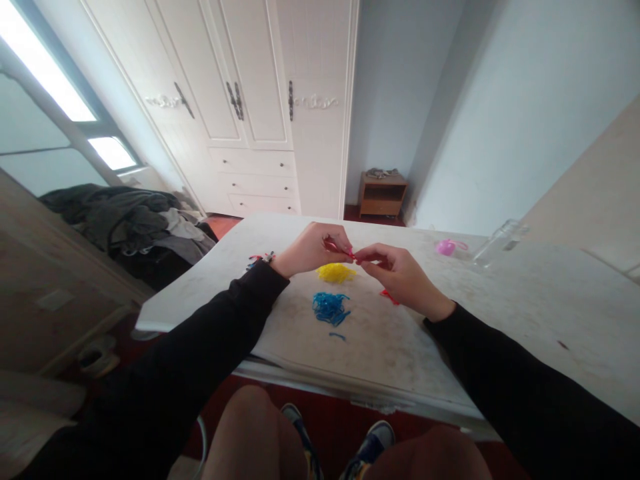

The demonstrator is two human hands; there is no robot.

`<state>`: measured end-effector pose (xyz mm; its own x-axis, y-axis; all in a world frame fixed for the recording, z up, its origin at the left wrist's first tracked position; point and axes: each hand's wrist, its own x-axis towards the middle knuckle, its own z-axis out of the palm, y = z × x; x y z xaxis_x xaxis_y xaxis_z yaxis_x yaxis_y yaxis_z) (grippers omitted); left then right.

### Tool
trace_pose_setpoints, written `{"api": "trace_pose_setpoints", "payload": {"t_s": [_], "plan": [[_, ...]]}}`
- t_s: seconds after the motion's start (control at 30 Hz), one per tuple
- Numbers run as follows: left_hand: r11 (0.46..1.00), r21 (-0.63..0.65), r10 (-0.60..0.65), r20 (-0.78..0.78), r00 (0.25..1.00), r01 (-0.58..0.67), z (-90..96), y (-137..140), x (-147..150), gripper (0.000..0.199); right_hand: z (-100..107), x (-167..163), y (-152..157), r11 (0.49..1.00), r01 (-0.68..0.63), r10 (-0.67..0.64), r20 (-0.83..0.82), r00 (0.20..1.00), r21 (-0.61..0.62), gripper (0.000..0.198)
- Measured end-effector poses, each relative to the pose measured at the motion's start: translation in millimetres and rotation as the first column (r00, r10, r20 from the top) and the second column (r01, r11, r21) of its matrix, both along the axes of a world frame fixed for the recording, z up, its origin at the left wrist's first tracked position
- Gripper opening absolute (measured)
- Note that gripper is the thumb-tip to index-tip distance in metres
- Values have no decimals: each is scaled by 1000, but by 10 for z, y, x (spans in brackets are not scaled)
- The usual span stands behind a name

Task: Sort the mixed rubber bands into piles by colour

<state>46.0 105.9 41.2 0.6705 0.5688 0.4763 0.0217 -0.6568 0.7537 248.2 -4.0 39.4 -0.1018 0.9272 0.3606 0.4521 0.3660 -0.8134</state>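
Observation:
Above the white table (370, 360), my left hand (317, 248) and my right hand (400, 275) meet fingertip to fingertip. Both are pinched on a small red rubber band (352, 255), mostly covered by the fingers. Just below my left fingers lies a heap of yellow rubber bands (336, 273). Nearer to me is a pile of blue rubber bands (330, 309), with a loose blue band (337, 336) in front of it. Some red bands (389, 297) show partly from under my right hand. Small dark, red and white pieces (256, 260) sit beside my left wrist, too blurred to name.
Toward the back right of the table are a pink round object (449, 247) with a loop and a clear glass jar (500, 243) lying tilted. A white wardrobe (320, 153) and a small wooden cabinet (383, 193) stand beyond. Dark clothes (130, 223) are heaped at left.

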Motion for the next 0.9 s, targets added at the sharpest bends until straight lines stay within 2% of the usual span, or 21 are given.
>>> {"api": "trace_pose_setpoints", "payload": {"t_s": [0.5, 0.9], "plan": [[994, -104, -30, 28, 999, 33, 27, -62, 10, 33, 18, -26, -32, 995, -79, 78, -5, 997, -69, 20], [993, -105, -61, -28, 998, 58, 26, -94, 9, 32, -26, 22, 26, 993, -109, 108, 35, 994, 42, 12]]}}
